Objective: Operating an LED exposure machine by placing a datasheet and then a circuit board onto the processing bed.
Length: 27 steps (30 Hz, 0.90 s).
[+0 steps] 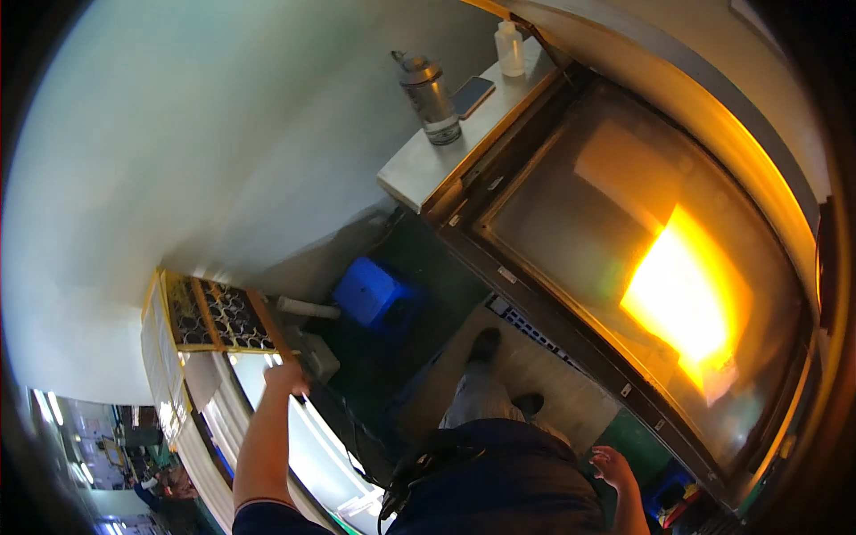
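My left hand (285, 378) reaches to the inner edge of a brightly lit white panel (316, 441), beside a brown strip (269, 323). Its fingers are bent and closed; what they grip, if anything, is too small to make out. My right hand (610, 465) hangs low at my right side, fingers loosely curled and apart, with nothing in it. Nearest to that hand is the dark frame (584, 346) of a large bed with a glassy or filmy cover (571, 209). A strong yellow-white glow (687, 299) shows on that cover.
A white ledge (419, 169) carries a clear drinking bottle (432, 102), a phone (473, 95) and a white squeeze bottle (509, 49). A blue stool (370, 290) stands on the dark green floor. At left is a rack (223, 314) with round openings. Far left, a person (165, 486) works.
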### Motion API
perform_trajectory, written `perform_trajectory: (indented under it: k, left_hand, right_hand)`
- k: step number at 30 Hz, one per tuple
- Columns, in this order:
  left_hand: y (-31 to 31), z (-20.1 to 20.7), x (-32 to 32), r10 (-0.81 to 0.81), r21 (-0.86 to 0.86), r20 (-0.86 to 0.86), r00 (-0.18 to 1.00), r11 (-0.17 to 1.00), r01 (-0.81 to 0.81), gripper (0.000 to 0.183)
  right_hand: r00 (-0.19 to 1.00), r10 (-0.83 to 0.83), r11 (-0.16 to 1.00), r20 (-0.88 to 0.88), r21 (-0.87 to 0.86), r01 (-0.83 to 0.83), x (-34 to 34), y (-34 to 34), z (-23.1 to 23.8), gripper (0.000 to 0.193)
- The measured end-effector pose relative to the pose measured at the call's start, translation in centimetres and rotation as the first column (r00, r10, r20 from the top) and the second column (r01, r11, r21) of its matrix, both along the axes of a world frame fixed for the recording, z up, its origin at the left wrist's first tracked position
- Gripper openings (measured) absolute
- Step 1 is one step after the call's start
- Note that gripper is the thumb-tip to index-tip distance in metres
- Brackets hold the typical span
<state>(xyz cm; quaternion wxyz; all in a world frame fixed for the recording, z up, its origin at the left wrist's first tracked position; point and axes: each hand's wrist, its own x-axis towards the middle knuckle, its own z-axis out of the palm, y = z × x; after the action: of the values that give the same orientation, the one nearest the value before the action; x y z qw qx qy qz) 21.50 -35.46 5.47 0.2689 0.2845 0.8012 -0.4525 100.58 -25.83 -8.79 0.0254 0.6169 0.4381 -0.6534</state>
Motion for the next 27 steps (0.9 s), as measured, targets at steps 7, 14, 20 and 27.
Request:
perform_trajectory:
  k: [7,14,20,27]
  left_hand:
    - [11.6,16.1,-0.7,-0.065,0.558,-0.458,0.887,0.755,0.344,0.042]
    - [19.9,25.4,0.6,-0.081,0.707,-0.607,0.790,0.400,0.584,0.045]
    - [25.3,36.2,5.7,0.040,0.764,-0.637,0.770,-0.100,0.638,0.038]
    - [27.3,47.9,18.7,0.002,0.490,-0.723,0.690,-0.703,0.515,0.026]
  right_hand:
    - [0.978,0.173,0.982,0.113,0.057,-0.181,-0.5,5.6,3.7,0.032]
    - [0.969,0.237,0.906,0.064,0.346,-0.244,-2.7,11.4,3.1,0.030]
    - [0.958,0.267,0.843,-0.108,0.508,-0.178,-7.8,13.6,2.7,0.030]
    - [0.776,0.186,0.923,-0.603,0.377,0.072,-21.2,17.9,11.6,0.046]
